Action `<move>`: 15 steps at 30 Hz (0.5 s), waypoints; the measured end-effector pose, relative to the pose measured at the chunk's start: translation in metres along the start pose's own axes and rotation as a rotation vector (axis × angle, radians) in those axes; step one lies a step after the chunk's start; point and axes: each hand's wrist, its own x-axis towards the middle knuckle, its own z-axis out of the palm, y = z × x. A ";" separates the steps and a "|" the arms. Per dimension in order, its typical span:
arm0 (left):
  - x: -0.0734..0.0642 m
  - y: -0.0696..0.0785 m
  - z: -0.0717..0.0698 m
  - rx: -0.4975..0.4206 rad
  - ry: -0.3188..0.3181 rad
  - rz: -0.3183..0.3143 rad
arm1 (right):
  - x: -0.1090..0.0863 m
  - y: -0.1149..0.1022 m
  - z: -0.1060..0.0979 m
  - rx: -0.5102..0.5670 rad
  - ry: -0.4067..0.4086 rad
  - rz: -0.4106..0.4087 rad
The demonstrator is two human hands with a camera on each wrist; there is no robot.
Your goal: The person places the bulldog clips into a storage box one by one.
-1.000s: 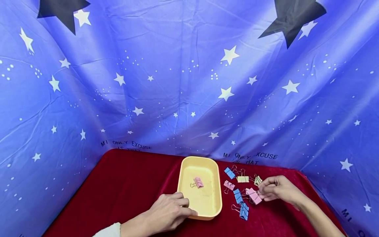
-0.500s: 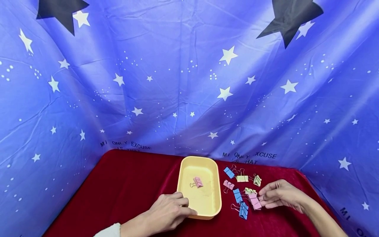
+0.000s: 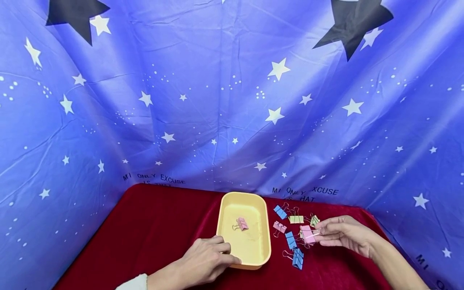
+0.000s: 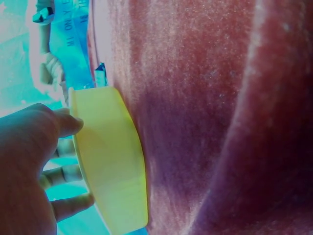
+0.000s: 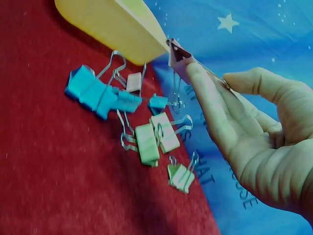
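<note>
My left hand [image 3: 209, 255] grips the near left rim of a yellow rectangular tray [image 3: 268, 233]. In the left wrist view, the thumb and fingers sit over the rim of this tray [image 4: 110, 156]. One pink binder clip [image 3: 242, 223] lies inside it. To the right, my right hand [image 3: 346, 233] pinches another pink binder clip [image 3: 307, 233] by a wire handle, between thumb and fingers. The right wrist view has this clip [image 5: 179, 58] raised above the others, its handle against the fingers. Part of a yellow clip is hidden behind it in the head view.
Right of the tray, blue clips [image 3: 297, 257], yellow clips [image 3: 297, 219] and a pink clip [image 3: 280, 226] lie scattered on the dark red cloth [image 3: 152, 225]. A blue star-patterned curtain [image 3: 217, 100] encloses the table's back and sides.
My right hand dipped slightly with the pink binder clip, then rose again, and the clip has turned so its wire handle shows. The left hand stays on the tray rim.
</note>
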 end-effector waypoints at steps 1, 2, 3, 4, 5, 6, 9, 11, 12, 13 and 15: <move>0.000 0.000 0.000 0.000 0.000 -0.001 | 0.002 -0.002 0.002 0.003 0.015 -0.002; 0.000 0.000 0.000 0.000 -0.001 -0.001 | 0.004 -0.004 0.005 0.010 0.027 -0.005; 0.000 0.000 0.000 0.002 -0.003 -0.002 | 0.007 -0.006 0.007 0.016 0.039 -0.010; 0.000 0.000 0.000 0.002 -0.003 -0.003 | 0.009 -0.008 0.009 0.022 0.048 -0.013; 0.000 0.000 0.000 0.003 -0.004 -0.003 | 0.011 -0.009 0.011 0.030 0.057 -0.014; 0.000 0.001 0.000 0.004 -0.005 -0.004 | 0.013 -0.011 0.014 0.034 0.064 -0.015; 0.000 0.001 -0.001 0.005 -0.006 -0.006 | 0.021 -0.015 0.020 0.034 0.076 -0.021; 0.000 0.001 -0.001 0.006 -0.008 -0.006 | 0.027 -0.016 0.024 0.031 0.082 -0.025; 0.000 0.001 -0.001 0.007 -0.010 -0.007 | 0.029 -0.017 0.027 0.027 0.083 -0.028; 0.000 0.001 -0.001 0.008 -0.013 -0.008 | 0.032 -0.018 0.029 0.024 0.088 -0.031; 0.000 0.000 -0.001 0.010 -0.019 -0.011 | 0.038 -0.020 0.034 0.020 0.101 -0.032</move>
